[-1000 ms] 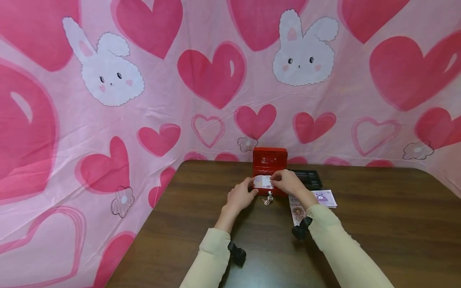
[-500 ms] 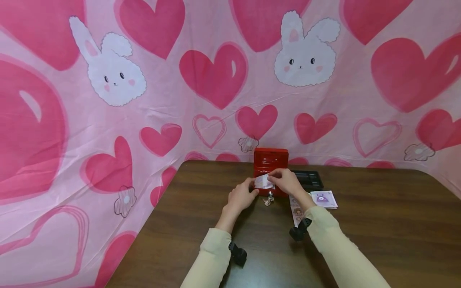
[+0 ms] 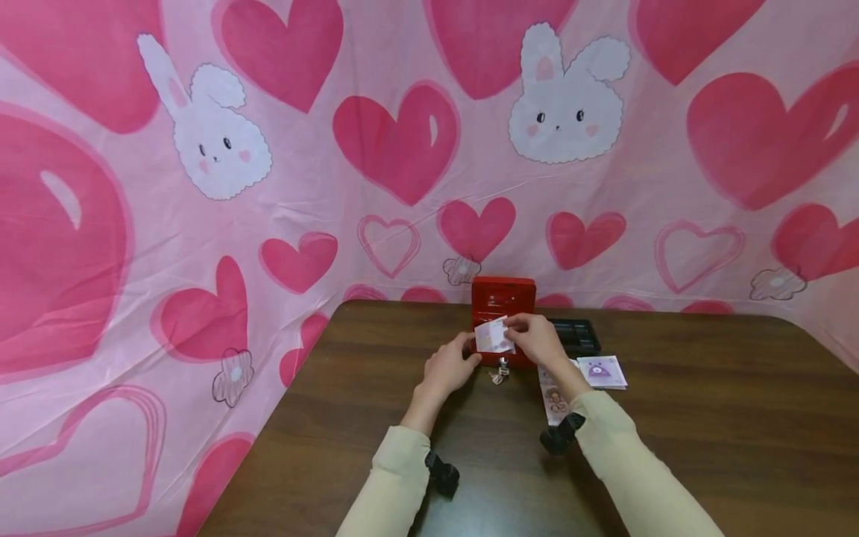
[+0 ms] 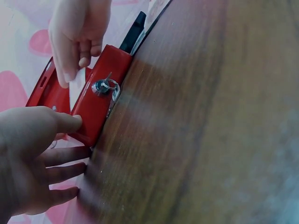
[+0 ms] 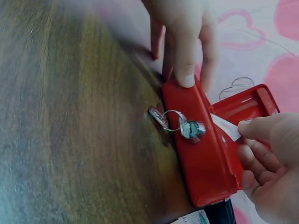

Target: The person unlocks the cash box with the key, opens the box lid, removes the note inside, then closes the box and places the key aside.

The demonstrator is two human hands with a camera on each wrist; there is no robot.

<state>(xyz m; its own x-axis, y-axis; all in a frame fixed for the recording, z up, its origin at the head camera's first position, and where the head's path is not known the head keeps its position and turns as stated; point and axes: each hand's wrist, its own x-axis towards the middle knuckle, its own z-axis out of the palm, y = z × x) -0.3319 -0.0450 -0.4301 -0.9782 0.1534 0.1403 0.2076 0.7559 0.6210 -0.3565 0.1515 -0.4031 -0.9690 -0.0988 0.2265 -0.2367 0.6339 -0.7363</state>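
Paper (image 3: pixel 493 337) has risen higher above box (image 5: pixel 201 168) rim.

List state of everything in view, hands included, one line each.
Red rectangular metal box: open, lid raised.
Silver metal keys: on a ring at the front lock.
Left hand: holding the box's left end.
Small pale paper note: pinched, at the box's opening.
Right hand: pinching that note.
Black rectangular plastic tray: right of the box; contents unclear.
Purple-and-white paper notes: flat on the brown wooden table.
Pinkish paper note: flat, partly hidden.
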